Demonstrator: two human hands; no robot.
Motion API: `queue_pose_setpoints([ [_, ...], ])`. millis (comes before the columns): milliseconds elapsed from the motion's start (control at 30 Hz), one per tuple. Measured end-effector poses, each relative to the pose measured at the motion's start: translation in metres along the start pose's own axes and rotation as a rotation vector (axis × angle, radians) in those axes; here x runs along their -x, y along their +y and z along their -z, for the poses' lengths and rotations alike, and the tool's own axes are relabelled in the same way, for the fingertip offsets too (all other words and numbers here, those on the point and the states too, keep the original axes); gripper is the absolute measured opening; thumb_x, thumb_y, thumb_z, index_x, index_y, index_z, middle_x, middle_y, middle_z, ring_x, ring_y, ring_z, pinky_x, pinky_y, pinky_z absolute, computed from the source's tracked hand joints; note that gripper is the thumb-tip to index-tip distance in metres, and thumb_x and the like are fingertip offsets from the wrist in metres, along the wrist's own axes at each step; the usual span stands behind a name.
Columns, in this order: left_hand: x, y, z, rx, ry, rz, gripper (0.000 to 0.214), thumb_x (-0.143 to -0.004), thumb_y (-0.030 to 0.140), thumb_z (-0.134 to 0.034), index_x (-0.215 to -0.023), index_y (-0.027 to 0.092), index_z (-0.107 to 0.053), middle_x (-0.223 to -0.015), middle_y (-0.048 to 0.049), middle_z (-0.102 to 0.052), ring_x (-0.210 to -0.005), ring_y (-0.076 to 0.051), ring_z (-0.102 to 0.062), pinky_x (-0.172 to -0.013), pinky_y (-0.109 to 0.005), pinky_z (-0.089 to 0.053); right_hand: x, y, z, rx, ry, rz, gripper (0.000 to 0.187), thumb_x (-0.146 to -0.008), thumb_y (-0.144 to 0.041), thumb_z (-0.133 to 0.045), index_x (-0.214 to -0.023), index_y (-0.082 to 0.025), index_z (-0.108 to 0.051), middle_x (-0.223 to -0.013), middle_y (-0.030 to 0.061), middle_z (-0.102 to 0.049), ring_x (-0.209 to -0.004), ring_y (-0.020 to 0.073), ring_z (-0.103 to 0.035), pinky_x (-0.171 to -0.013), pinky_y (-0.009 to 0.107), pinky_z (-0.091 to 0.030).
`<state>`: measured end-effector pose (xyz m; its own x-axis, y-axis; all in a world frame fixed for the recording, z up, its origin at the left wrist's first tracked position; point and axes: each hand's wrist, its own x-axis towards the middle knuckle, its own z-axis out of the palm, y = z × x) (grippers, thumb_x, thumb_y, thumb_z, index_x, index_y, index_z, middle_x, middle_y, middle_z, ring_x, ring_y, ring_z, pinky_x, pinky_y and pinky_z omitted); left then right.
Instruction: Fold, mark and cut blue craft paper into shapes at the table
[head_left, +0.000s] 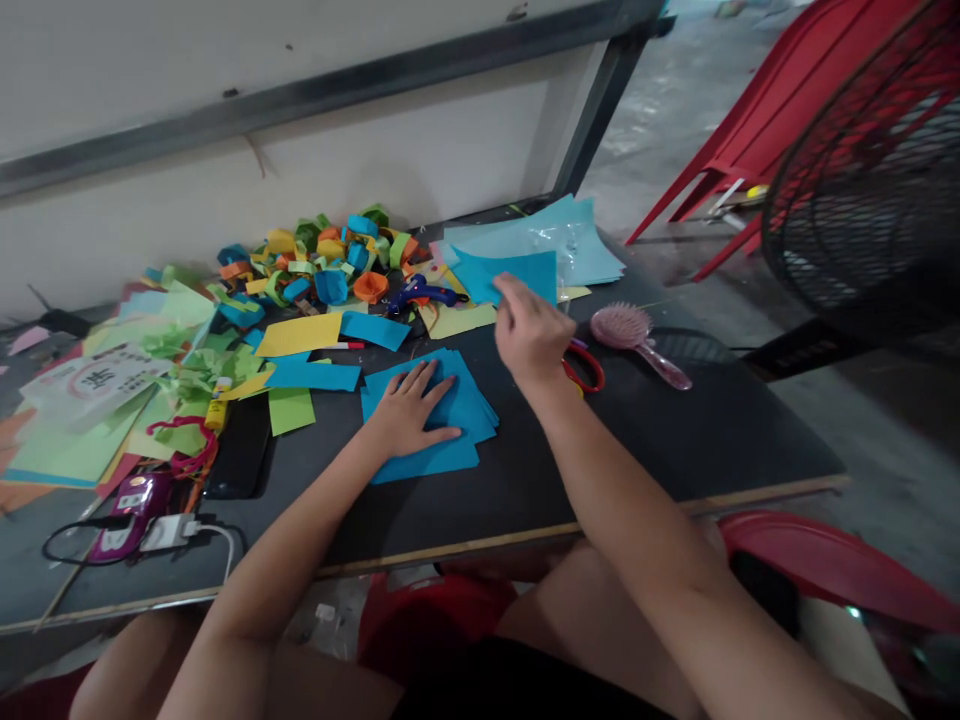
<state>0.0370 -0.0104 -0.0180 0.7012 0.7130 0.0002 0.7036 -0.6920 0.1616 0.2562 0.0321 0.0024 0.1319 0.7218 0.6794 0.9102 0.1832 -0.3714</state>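
Observation:
My left hand (411, 405) lies flat with fingers spread on a small stack of blue paper squares (457, 425) in the middle of the dark table (675, 440). My right hand (529, 330) is raised a little further back, its fingers curled at the edge of a blue sheet (510, 272); whether it grips the sheet I cannot make out. Red-handled scissors (586, 368) lie just right of that hand. A blue glue gun (421, 294) rests behind the stack.
A heap of coloured paper loops (322, 265) sits at the back. Loose green and yellow sheets (90, 440) cover the left, with a glue stick (217, 405), charger and cable (169, 530). A pink hairbrush (637, 335), light-blue sheets (555, 235), a black fan (870, 190) and red chairs (780, 100) are on the right.

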Motion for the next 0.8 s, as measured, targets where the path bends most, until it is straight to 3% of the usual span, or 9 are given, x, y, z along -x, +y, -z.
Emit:
queue_pose_setpoints([
  [67, 0.001, -0.007, 0.003, 0.005, 0.033, -0.048, 0.074, -0.088, 0.071, -0.041, -0.147, 0.025, -0.042, -0.158, -0.0142, -0.033, -0.146, -0.033, -0.031, -0.114, -0.053, -0.03, 0.008, -0.024, -0.001, -0.011, -0.116, 0.091, 0.04, -0.101, -0.026, -0.034, -0.122, -0.02, -0.067, -0.126, 0.0109, -0.068, -0.111, 0.0253, -0.068, -0.083, 0.035, -0.056],
  [167, 0.002, -0.013, 0.006, -0.01, 0.069, -0.01, 0.056, -0.096, 0.057, -0.038, -0.134, 0.02, -0.057, -0.144, -0.0149, -0.052, -0.134, -0.032, -0.047, -0.106, -0.049, -0.039, 0.022, -0.058, -0.002, 0.027, -0.258, 0.157, 0.04, -0.102, -0.022, -0.033, -0.123, -0.015, -0.067, -0.123, 0.0138, -0.069, -0.1, 0.0258, -0.072, -0.071, 0.034, -0.056],
  [300, 0.003, -0.018, 0.006, -0.044, 0.121, 0.051, 0.054, -0.093, 0.053, -0.044, -0.125, 0.013, -0.061, -0.133, -0.0187, -0.059, -0.127, -0.035, -0.053, -0.103, -0.049, -0.042, 0.039, -0.084, 0.003, 0.074, -0.368, 0.215, 0.038, -0.101, -0.016, -0.035, -0.118, -0.01, -0.068, -0.108, 0.0158, -0.074, -0.087, 0.0251, -0.074, -0.062, 0.033, -0.054],
  [400, 0.006, -0.026, 0.007, -0.013, 0.101, 0.153, 0.068, -0.084, 0.061, -0.053, -0.132, 0.013, -0.055, -0.127, -0.0188, -0.062, -0.127, -0.036, -0.052, -0.107, -0.05, -0.038, 0.046, -0.09, 0.008, 0.034, -0.321, 0.317, 0.034, -0.101, -0.019, -0.04, -0.118, -0.012, -0.068, -0.108, 0.0134, -0.075, -0.084, 0.0233, -0.075, -0.06, 0.032, -0.054],
  [533, 0.009, -0.042, 0.015, 0.078, -0.183, 0.265, 0.094, -0.066, 0.068, -0.068, -0.142, 0.017, -0.046, -0.142, -0.0178, -0.053, -0.136, -0.041, -0.043, -0.112, -0.051, -0.033, 0.048, -0.088, 0.002, -0.089, -0.245, 0.478, 0.033, -0.101, -0.022, -0.042, -0.117, -0.017, -0.07, -0.109, 0.0079, -0.075, -0.083, 0.0201, -0.075, -0.06, 0.03, -0.055],
  [600, 0.01, -0.05, 0.019, 0.122, -0.267, 0.276, 0.103, -0.059, 0.069, -0.072, -0.145, 0.02, -0.042, -0.149, -0.0162, -0.046, -0.139, -0.042, -0.038, -0.114, -0.052, -0.031, 0.049, -0.085, -0.004, -0.159, -0.245, 0.55, 0.032, -0.101, -0.023, -0.043, -0.114, -0.019, -0.071, -0.107, 0.0056, -0.076, -0.083, 0.0184, -0.075, -0.058, 0.029, -0.055],
  [700, 0.013, -0.057, 0.023, 0.204, -0.201, 0.265, 0.11, -0.059, 0.068, -0.074, -0.15, 0.022, -0.033, -0.153, -0.0149, -0.041, -0.14, -0.039, -0.038, -0.115, -0.052, -0.031, 0.053, -0.082, -0.013, -0.226, -0.222, 0.588, 0.032, -0.099, -0.022, -0.043, -0.113, -0.02, -0.072, -0.105, 0.0036, -0.076, -0.086, 0.0165, -0.075, -0.059, 0.026, -0.055],
  [800, 0.017, -0.051, 0.026, 0.247, -0.126, 0.276, 0.115, -0.056, 0.066, -0.077, -0.15, 0.019, -0.031, -0.149, -0.0171, -0.045, -0.136, -0.036, -0.043, -0.11, -0.046, -0.038, 0.054, -0.078, -0.018, -0.275, -0.181, 0.537, 0.031, -0.098, -0.023, -0.045, -0.113, -0.023, -0.072, -0.107, 0.0026, -0.076, -0.087, 0.0156, -0.074, -0.064, 0.025, -0.057],
])
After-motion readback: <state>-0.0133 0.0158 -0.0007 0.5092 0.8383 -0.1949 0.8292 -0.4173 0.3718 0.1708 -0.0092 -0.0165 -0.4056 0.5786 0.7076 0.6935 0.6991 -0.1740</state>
